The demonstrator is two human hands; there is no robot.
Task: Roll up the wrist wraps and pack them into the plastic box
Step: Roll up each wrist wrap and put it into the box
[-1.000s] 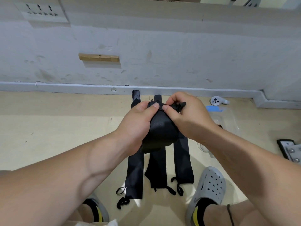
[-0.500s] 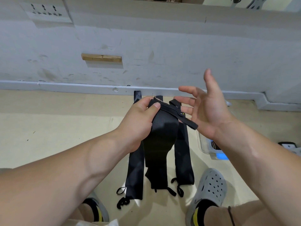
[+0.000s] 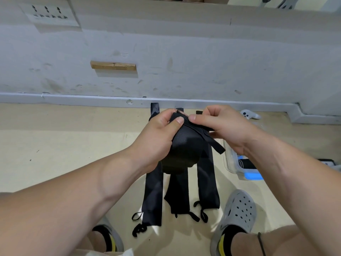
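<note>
Three unrolled wraps [image 3: 153, 196] lie flat, side by side, on the floor [image 3: 73, 154]. Above them the left hand [image 3: 156, 133] curls round a rolled black wrist wrap [image 3: 186, 148], thumb pressed on top. The right hand [image 3: 227, 126], close against the roll's right side, pinches its narrow strap [image 3: 214, 143], whose loose end hangs free. A plastic box [image 3: 232, 165] stands on the floor under the right wrist, near the roll.

Even, soft indoor light; faint shadows under forearms; wide-angle bending at edges; sharp focus, no glare.
</note>
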